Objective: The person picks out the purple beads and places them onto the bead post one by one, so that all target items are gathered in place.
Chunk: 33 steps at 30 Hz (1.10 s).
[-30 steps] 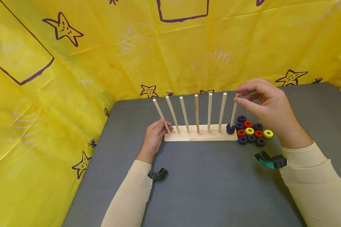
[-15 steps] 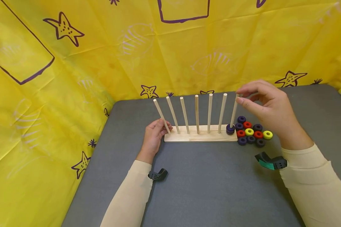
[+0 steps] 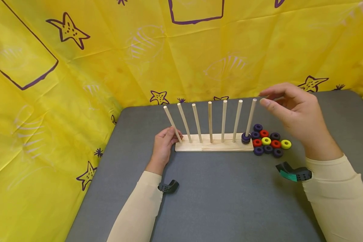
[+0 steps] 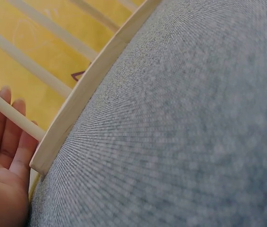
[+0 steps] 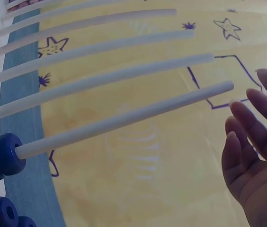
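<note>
Right hand (image 3: 296, 114) beside rightmost peg (image 3: 250, 117)

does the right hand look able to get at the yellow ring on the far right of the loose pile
Probably yes. The right hand hovers open just above the pile, holding nothing, and the yellow ring lies at the pile's outer edge on the grey table, with nothing over it.

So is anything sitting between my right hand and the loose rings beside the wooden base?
Nothing visible blocks it. The right hand hovers open above the loose rings, just right of the rightmost peg, with clear air beneath it.
</note>
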Tool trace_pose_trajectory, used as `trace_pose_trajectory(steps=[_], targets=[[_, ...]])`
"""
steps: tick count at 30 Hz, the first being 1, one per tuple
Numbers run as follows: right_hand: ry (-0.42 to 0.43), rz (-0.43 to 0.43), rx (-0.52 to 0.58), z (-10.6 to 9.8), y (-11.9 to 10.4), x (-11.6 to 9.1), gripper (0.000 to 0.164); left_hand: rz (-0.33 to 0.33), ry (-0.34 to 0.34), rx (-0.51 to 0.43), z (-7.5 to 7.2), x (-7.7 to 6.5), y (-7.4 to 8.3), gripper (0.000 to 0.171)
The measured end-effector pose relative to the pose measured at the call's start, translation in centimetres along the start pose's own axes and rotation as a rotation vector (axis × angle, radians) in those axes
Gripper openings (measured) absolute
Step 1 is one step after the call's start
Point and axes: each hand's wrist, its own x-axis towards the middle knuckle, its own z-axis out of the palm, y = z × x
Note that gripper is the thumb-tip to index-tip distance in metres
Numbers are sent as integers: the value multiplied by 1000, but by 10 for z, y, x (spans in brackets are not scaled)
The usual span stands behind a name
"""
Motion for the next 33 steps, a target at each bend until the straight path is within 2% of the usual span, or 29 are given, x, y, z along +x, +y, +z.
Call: trace_pose_trajectory(steps=[3, 8, 10, 17, 22, 28, 33], targets=[[5, 14, 63, -2, 1, 0, 22, -4, 3, 1, 0, 0, -1, 45], [-13, 66, 317, -9, 3, 0, 21, -9, -1, 8, 0, 0, -1, 47], [-28, 78, 384, -11, 5, -1, 21, -10, -2, 12, 0, 0, -1, 48], [-33, 107, 416, -20, 8, -3, 27, -9, -6, 28, 0, -1, -1, 52], [-66, 110, 454, -25, 16, -8, 31, -3, -12, 31, -1, -1, -1, 55], [-109, 141, 431, -27, 24, -14, 41, -15, -4, 37, -1, 0, -1, 48], [-137, 140, 472, -27, 38, -20, 45, -17, 2, 43, -1, 0, -1, 50]])
